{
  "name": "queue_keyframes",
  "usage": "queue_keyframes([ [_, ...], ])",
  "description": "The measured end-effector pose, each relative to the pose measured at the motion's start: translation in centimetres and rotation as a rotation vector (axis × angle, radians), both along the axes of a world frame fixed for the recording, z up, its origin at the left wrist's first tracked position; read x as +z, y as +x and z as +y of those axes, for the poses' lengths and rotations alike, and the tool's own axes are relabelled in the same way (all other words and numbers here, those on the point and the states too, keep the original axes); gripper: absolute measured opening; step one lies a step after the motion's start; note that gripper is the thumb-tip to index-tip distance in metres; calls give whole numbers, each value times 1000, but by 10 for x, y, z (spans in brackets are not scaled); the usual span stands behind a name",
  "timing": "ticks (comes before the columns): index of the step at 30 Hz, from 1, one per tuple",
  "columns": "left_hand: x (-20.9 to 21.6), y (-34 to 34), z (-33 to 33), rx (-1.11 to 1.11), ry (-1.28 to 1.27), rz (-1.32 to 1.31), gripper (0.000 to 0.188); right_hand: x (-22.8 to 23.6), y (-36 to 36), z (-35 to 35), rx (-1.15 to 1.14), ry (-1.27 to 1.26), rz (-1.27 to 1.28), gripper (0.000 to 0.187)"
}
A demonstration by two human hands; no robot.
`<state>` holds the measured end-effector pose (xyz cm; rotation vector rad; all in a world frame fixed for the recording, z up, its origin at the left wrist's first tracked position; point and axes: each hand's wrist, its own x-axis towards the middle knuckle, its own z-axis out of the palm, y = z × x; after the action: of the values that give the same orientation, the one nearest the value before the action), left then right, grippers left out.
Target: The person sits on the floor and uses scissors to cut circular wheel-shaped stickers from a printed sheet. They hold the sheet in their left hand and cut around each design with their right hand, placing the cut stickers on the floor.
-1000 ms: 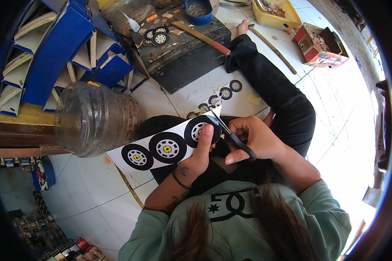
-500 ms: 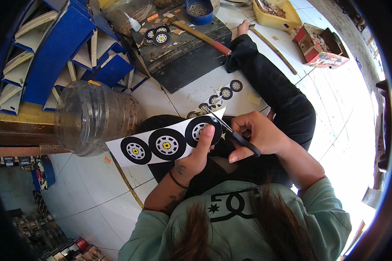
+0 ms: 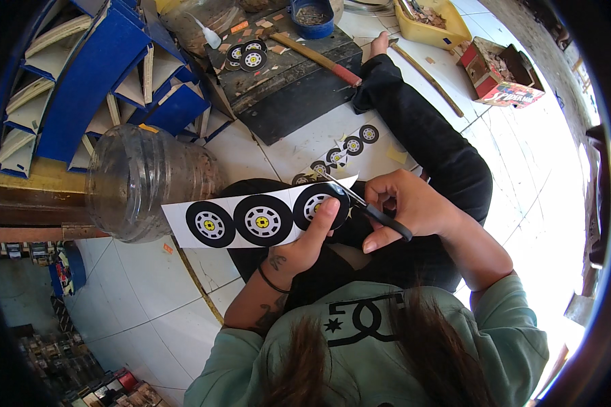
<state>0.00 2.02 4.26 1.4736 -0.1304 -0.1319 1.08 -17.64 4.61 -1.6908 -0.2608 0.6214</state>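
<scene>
A white strip of paper (image 3: 174,220) printed with three black wheels with yellow centres is pinched in my left hand (image 3: 310,237), thumb pressed over the right-hand wheel. My right hand (image 3: 409,207) grips a pair of scissors (image 3: 391,222) by its black handles. The scissor blades lie at the upper edge of the right-hand wheel, and a pointed corner of white paper stands out beside them. How far the blades are apart is hard to make out. Beyond the strip, several cut-out paper wheels (image 3: 352,145) lie in a row on the floor.
A dark wooden block (image 3: 299,102) carries a hammer (image 3: 312,57), more paper wheels (image 3: 253,60) and a blue cup (image 3: 312,30). A clear plastic jar (image 3: 153,183) lies at left beside blue box-like pieces (image 3: 91,81). A yellow tub (image 3: 448,30) and a red carton (image 3: 499,81) stand far right.
The strip has turned slightly clockwise and shifted a little right, with its left end now flatter. My right hand and the scissors have moved slightly right.
</scene>
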Motion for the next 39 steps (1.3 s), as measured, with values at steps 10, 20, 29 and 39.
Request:
queue_keyframes([
  [10, 2, 0, 4, -62, 15, 3, 11, 4, 3, -6, 28, -45, -7, 52],
  [20, 4, -2, 6, -88, 0, 14, 10, 9, 7, -12, 83, -161, -149, 53],
  [29, 0, 2, 9, -175, 76, 8, 11, 12, 10, -15, 111, -206, -164, 54],
  [39, 5, 5, 10, -161, 111, -131, 13, 19, 12, -19, 133, -309, -163, 54],
])
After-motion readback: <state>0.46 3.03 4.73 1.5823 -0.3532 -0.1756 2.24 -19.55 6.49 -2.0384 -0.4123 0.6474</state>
